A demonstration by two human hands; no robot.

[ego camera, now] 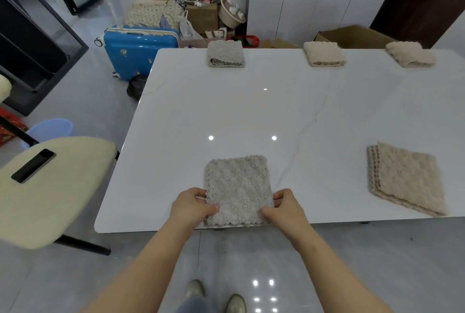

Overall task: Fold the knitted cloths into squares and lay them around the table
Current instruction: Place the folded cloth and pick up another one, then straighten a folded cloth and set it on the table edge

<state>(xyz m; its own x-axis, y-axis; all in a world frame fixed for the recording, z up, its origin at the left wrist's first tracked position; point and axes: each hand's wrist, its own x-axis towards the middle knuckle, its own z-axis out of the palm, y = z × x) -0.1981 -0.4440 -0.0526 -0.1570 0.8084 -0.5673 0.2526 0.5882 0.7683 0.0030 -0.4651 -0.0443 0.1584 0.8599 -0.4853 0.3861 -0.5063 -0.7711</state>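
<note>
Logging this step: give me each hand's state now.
Left hand: pinches the left edge of the grey cloth.
Right hand: pinches its right edge.

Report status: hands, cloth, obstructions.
Left hand, right hand each grip a side of the grey folded knitted cloth. Cloth lies flat at near edge of the white table. Four other folded cloths sit apart, none blocking.

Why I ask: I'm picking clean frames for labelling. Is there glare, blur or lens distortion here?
Head view: reflected lights leave small bright spots on the table and floor; the wide lens bends and tilts straight lines toward the borders; the chair at the left border looks smeared; the cloth pinched by the left hand and right hand is sharp, shadows faint.
</note>
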